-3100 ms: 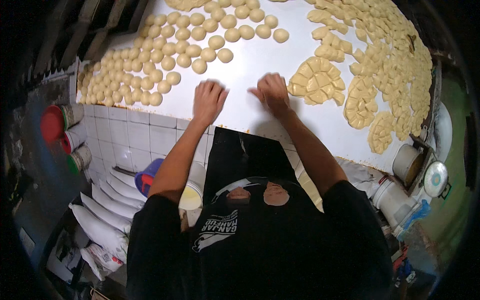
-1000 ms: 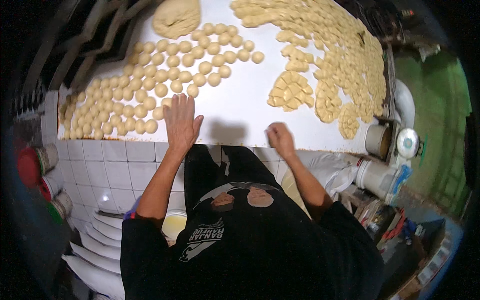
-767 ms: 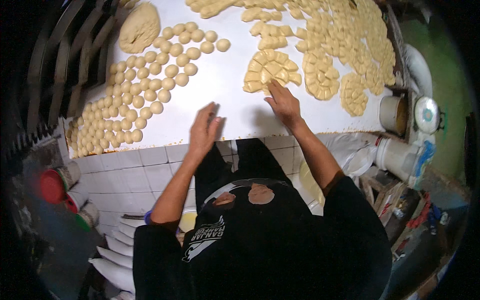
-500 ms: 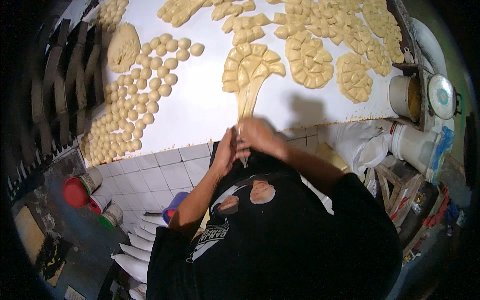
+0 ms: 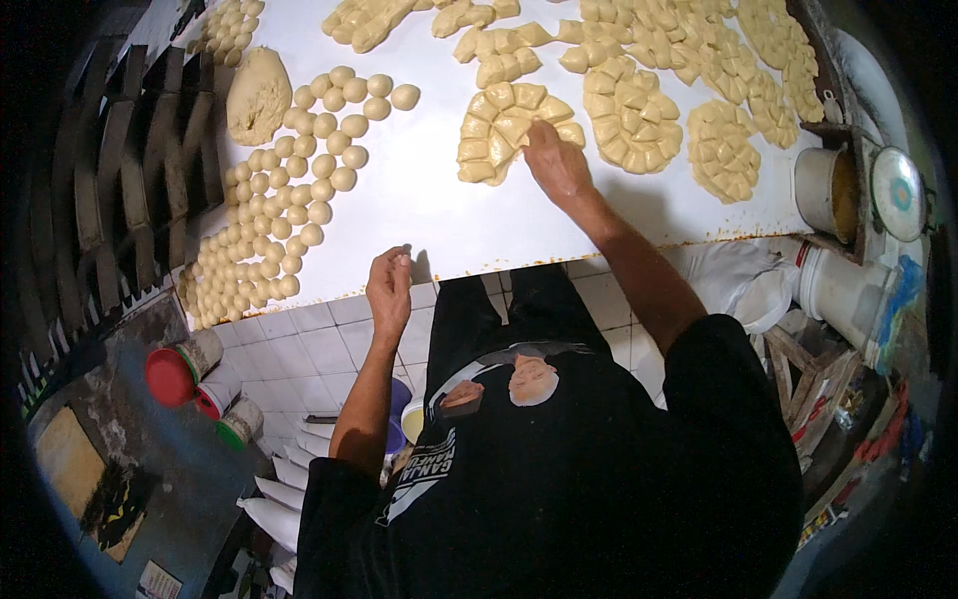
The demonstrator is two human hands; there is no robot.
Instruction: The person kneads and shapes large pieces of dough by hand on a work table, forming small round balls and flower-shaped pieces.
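My right hand (image 5: 555, 160) reaches out over the white table (image 5: 429, 215), fingers spread flat on the near edge of a fan-shaped cluster of cut dough pieces (image 5: 507, 125). My left hand (image 5: 389, 287) hovers at the table's front edge with its fingers bunched; a small pale bit of dough (image 5: 400, 258) shows at the fingertips. Rows of round dough balls (image 5: 299, 200) lie to the left of that hand. A large dough lump (image 5: 257, 95) sits beyond them.
More clusters of cut dough (image 5: 639, 110) cover the far right of the table. A metal pot (image 5: 824, 190), a round scale (image 5: 896, 195) and a white bucket (image 5: 836, 292) stand at the right. Red-lidded containers (image 5: 175, 376) sit low left beside the tiled front.
Both hands were together at the table's front edge. My right hand has since reached forward onto the cut dough cluster, while my left hand stayed near the edge.
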